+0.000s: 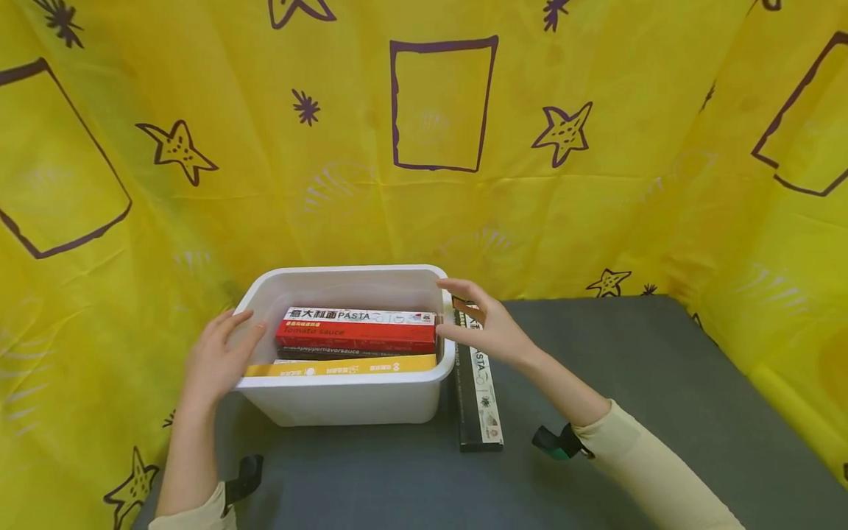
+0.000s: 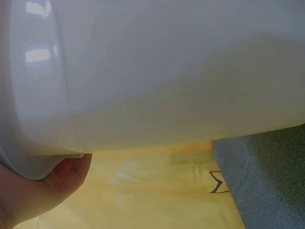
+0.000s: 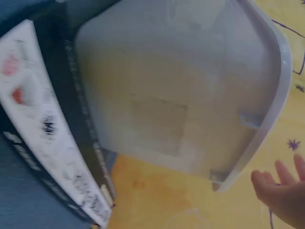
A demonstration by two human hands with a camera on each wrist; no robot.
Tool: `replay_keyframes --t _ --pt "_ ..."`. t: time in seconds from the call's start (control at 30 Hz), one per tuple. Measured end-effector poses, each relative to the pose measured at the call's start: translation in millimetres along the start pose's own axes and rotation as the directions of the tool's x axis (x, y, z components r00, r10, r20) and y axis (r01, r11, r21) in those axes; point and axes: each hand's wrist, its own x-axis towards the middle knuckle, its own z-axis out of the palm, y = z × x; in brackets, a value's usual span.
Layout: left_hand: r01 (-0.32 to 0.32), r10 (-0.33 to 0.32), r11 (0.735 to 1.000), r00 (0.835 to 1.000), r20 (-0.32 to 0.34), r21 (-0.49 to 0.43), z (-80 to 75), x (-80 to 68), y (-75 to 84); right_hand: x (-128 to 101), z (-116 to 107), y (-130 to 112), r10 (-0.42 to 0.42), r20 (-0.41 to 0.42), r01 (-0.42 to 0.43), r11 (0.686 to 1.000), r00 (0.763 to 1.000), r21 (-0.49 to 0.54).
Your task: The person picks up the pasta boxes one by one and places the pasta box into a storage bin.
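A white plastic bin [image 1: 344, 403] stands on the dark table. My left hand [image 1: 215, 353] grips its left rim, thumb over the inner side; in the left wrist view, fingers [image 2: 71, 176] curl under the lip. Inside lie a red tomato sauce pasta box [image 1: 358, 335], a black pepper pasta box [image 1: 318, 352] mostly hidden beneath it, and a yellow box [image 1: 371, 366] along the near wall. My right hand [image 1: 490, 331] is spread beside the right rim; the right wrist view shows its fingers [image 3: 286, 174] apart from the bin. Below it, a black-and-white pasta box [image 1: 478, 405] lies alongside the bin.
The grey tabletop [image 1: 596, 383] stretches away to the right. Yellow patterned cloth [image 1: 371, 206] hangs behind and on both sides, close to the bin's back and left. Dark wrist mounts [image 1: 556, 442] stick out from both sleeves.
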Motion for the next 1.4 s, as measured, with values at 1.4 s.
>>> replay_keyframes --t 1.4 --pt "-0.017 0.017 1.0 1.0 0.002 0.018 0.1 0.9 -0.1 -88.7 14.8 85.6 0.406 -0.182 -0.414 0.91 0.896 -0.009"
